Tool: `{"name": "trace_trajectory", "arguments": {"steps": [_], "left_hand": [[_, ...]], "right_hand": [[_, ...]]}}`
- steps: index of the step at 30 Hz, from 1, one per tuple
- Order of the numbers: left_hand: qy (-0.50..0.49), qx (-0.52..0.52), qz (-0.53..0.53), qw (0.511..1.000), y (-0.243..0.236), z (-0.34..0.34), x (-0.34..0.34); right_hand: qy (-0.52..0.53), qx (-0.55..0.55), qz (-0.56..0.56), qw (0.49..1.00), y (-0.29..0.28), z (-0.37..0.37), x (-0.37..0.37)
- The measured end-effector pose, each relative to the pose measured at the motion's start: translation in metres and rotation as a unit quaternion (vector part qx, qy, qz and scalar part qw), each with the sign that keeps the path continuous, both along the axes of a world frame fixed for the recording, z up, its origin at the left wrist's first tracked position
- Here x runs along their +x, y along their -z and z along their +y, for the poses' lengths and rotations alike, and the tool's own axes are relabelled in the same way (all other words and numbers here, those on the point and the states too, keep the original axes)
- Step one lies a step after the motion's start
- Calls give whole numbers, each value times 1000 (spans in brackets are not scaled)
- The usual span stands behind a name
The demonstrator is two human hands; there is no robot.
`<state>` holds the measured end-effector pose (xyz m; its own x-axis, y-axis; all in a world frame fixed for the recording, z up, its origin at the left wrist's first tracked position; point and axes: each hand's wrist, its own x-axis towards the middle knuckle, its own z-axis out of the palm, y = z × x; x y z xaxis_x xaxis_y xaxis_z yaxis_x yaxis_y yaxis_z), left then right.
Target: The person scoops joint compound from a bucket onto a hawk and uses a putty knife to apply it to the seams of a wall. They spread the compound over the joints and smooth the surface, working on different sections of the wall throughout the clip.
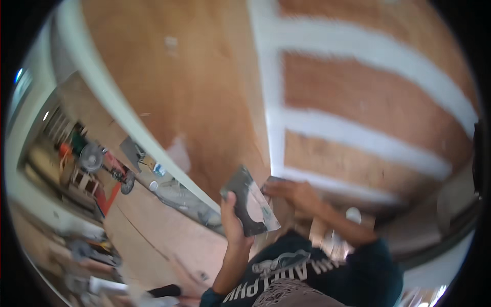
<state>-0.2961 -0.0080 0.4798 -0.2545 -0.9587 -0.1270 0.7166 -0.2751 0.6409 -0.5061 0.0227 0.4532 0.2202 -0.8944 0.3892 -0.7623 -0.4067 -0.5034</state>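
Observation:
My left hand (234, 224) is wrapped round the edge of a dark grey rectangular plate (237, 195), its thumb lying along the near side. Whitish filler (257, 207) covers much of the plate's right part. Just to the right, my right hand (296, 195) is closed on a dark, flat-edged scraper (276, 179) near the plate's upper right edge. Blur and the fingers hide most of the scraper, and I cannot tell whether it touches the plate.
Brown wooden panels (194, 77) with white filler bands (348, 130) stand ahead and to the right. A pale upright frame (120, 107) runs down on the left. Beyond it are a fan (92, 157), a white-and-blue container (159, 169) and clutter on the floor.

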Motion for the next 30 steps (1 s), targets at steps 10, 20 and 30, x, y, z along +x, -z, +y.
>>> {"name": "trace_trajectory", "arguments": {"steps": [10,20,30], "left_hand": [[-14,93,-52,994,38,10,39],[117,27,-145,982,73,1,2],[98,-29,-206,973,68,-30,-7]], "right_hand": [[285,71,-718,630,114,81,-23],[10,253,-500,828,85,86,46],[87,245,-568,781,89,49,49]]}}
